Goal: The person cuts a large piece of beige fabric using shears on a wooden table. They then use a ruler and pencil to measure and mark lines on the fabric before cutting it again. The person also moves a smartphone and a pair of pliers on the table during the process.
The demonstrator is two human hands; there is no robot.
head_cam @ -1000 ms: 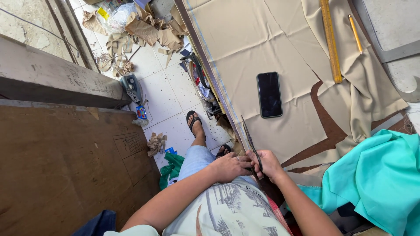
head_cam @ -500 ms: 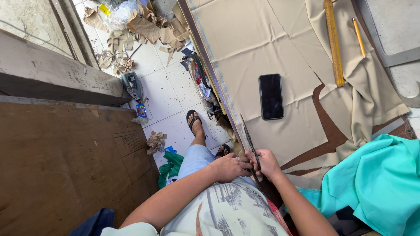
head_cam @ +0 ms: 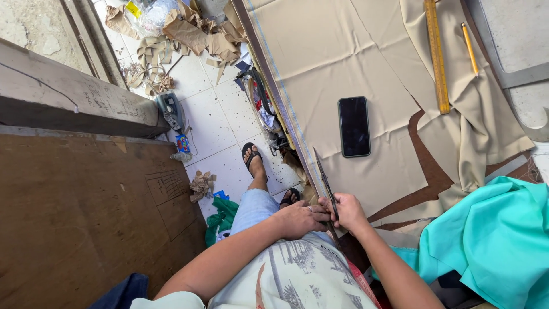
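Gripping dark scissors [head_cam: 323, 177] at the bench edge, both hands, left hand [head_cam: 299, 218] and right hand [head_cam: 346, 210], have fingers curled around the handles; beige cloth [head_cam: 337, 68] lies just beyond them.

A single camera, worn on the person's head, looks steeply down along the torso and forearms, so the left hand [head_cam: 298, 218] and right hand [head_cam: 347, 212] sit low in the middle of the frame, close to the lens. The view is rolled, so the edge of the bench covered in beige cloth [head_cam: 320, 63] runs diagonally from the top centre down towards the hands. The white tiled floor [head_cam: 220, 123] lies far below at centre left, and a brown wooden board [head_cam: 80, 217] fills the lower left, near the camera.
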